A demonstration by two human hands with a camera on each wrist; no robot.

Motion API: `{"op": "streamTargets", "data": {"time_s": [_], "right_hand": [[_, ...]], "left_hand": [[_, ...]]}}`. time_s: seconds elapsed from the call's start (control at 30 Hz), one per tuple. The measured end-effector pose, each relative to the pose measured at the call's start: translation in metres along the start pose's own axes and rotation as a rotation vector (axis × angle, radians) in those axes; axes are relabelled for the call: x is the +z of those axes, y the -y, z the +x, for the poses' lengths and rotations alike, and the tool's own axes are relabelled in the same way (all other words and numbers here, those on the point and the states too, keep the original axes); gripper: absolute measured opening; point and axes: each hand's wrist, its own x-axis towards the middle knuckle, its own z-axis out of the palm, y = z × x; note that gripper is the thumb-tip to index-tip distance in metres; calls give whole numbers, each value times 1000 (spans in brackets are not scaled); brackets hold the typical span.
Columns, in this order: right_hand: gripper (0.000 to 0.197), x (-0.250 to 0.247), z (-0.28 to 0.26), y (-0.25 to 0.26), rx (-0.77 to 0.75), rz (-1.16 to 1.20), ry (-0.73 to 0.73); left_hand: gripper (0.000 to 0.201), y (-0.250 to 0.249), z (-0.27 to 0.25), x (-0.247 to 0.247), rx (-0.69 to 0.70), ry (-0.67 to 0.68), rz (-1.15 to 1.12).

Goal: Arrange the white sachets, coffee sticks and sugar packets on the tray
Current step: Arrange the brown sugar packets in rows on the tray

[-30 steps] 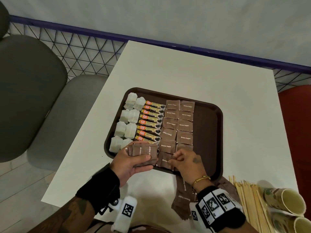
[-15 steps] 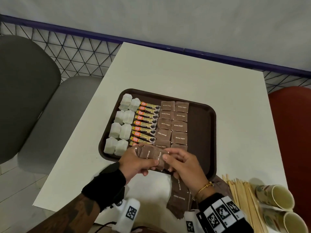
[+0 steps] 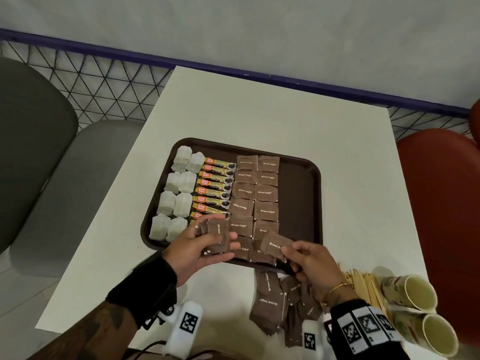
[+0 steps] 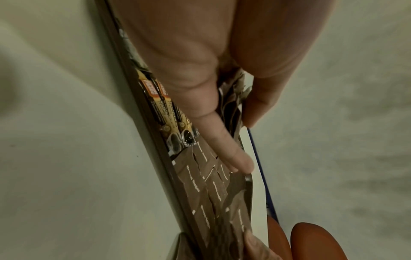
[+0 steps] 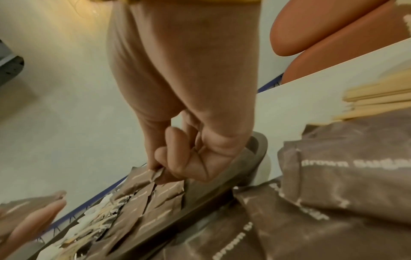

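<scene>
A dark brown tray (image 3: 301, 193) sits mid-table. On it, from left to right, lie two columns of white sachets (image 3: 179, 196), a column of coffee sticks (image 3: 215, 188) and two columns of brown sugar packets (image 3: 255, 193). My left hand (image 3: 205, 245) grips a small stack of brown sugar packets (image 3: 217, 236) above the tray's near edge. My right hand (image 3: 304, 258) pinches a single brown sugar packet (image 3: 272, 244) (image 5: 142, 176) by its corner, just above the near end of the sugar columns. In the left wrist view the stack (image 4: 233, 98) sits between thumb and fingers.
Loose brown sugar packets (image 3: 270, 300) lie piled on the table near my right wrist. Wooden stirrers (image 3: 363, 284) and two paper cups (image 3: 420, 310) are at the near right. Grey chairs (image 3: 31, 152) stand left, a red chair (image 3: 441, 203) right. The tray's right strip is bare.
My right hand pulled one sugar packet off the left hand's stack and carried it right, over the near end of the sugar columns. The hands have separated; the head view shifted.
</scene>
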Motion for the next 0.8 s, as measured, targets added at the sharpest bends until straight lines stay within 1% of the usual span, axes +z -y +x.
{"op": "streamTargets", "data": {"time_s": [0.1,0.27,0.4,0.47,0.53,0.6,0.63,0.7,0.73,0.8], "right_hand": [[13,4,6,-5,15,-90,-3],[16,12,13,-8,-59,-278,-13],[17,20,9,-4,-94,-393,-72],[23,22,7,-1,-108,-441,-112],[30,23,3,3,-142,-432,-160],[31,24,-3,11,-225,-352,-165],[28,25,-7,17,-259,-302,-134],[22,29,-13,30,-307,-223,-9],[21,32,-15,36,-304,-199,73],[22,40,-16,44,-246,-190,229]], "left_hand": [[42,-1,-1,-1,14,20,14],[45,0,0,0,33,-36,55],[46,3,1,2,40,-82,77],[47,4,2,3,37,-98,91],[48,5,2,4,41,-111,124],[49,6,2,5,50,-121,173],[49,6,2,6,56,-127,204],[49,6,3,8,71,-129,275],[49,7,4,10,80,-125,301],[47,7,5,13,99,-127,305]]}}
